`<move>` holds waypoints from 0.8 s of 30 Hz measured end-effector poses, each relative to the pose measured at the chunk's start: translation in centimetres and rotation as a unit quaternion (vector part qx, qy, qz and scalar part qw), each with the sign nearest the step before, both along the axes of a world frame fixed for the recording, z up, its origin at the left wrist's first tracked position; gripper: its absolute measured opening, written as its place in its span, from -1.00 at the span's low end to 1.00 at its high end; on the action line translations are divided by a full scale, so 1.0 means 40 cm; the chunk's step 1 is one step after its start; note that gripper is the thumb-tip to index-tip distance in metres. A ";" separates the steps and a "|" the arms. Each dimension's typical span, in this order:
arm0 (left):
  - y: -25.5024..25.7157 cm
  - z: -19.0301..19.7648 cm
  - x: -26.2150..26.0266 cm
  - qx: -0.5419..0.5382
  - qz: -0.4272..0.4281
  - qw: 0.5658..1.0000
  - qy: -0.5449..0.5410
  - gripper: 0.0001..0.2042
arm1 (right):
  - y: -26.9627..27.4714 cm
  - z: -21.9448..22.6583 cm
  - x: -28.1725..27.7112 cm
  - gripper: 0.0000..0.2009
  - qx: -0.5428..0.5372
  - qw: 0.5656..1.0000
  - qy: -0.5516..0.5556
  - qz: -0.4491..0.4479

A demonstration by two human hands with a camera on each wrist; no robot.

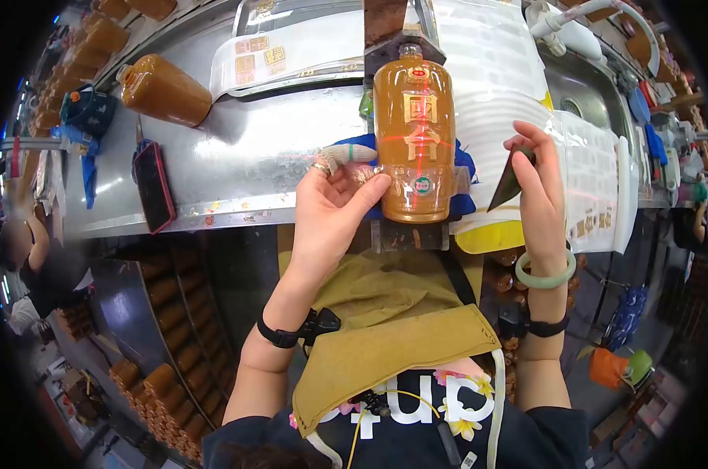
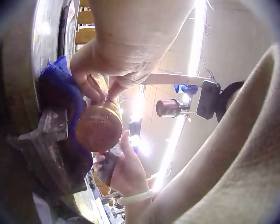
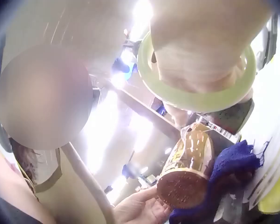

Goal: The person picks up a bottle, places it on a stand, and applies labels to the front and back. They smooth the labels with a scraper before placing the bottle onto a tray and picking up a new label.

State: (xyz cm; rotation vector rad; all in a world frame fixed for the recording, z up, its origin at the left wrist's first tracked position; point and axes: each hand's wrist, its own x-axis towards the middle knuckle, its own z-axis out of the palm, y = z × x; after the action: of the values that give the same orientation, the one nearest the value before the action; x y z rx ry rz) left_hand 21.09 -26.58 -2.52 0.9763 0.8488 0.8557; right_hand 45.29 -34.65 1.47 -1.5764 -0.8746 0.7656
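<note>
Nearest is the person's tan apron (image 1: 393,348), below the front edge of the metal worktop (image 1: 268,129). Over this edge come both forearms, each with a black strap; the right one has also a pale green bangle (image 1: 545,281).

The left hand (image 1: 334,203) is at the left side of the brown bottle (image 1: 416,117), near its base. Its fingers are bent and one wears a knitted cover with a green band; the thumb tip is against the bottle, but I cannot tell if the hand grips it or only touches.

The right hand (image 1: 538,172), apart from the bottle, is clamped on a dark green scraper (image 1: 509,186), pinched between thumb and fingers.

The bottle lies at the middle of the front edge, on a blue cloth (image 1: 465,199), its base towards the person and its neck away. It carries gold characters, and red light lines cross on it.

By the left part of the front edge is a phone (image 1: 155,187) in a red case. Further, a second brown bottle (image 1: 166,90) is near the far left corner. At the far edge, a metal tray (image 1: 330,81) bears a white sheet (image 1: 237,70) with gold characters. To the right are more white sheets (image 1: 487,117), and beyond them a sink (image 1: 584,90).
</note>
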 end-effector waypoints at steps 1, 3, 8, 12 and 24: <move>0.000 0.002 0.001 -0.001 -0.002 1.000 0.001 -0.65 | -0.002 0.017 -0.017 -0.68 0.000 1.000 0.000 0.000; 0.002 -0.001 0.001 -0.003 -0.005 1.000 -0.001 -0.66 | -0.007 0.048 -0.050 -0.69 0.042 0.999 0.016 0.027; 0.002 -0.005 -0.002 -0.010 -0.004 1.000 -0.004 -0.66 | 0.002 0.007 -0.077 -0.80 -0.038 0.993 -0.103 0.043; 0.008 0.005 -0.006 -0.032 -0.007 0.999 0.002 -0.68 | 0.002 -0.039 0.001 -0.77 -0.008 0.984 -0.178 0.003; -0.069 -0.048 -0.034 0.469 0.010 0.833 0.293 -0.17 | -0.013 -0.030 -0.118 0.02 0.024 0.929 -0.344 0.133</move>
State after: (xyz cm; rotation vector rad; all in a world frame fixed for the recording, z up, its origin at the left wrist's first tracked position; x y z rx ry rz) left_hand 19.73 -29.33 -4.44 2.1851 0.9472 1.0224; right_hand 40.55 -35.18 0.27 -1.7234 -1.6297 0.3519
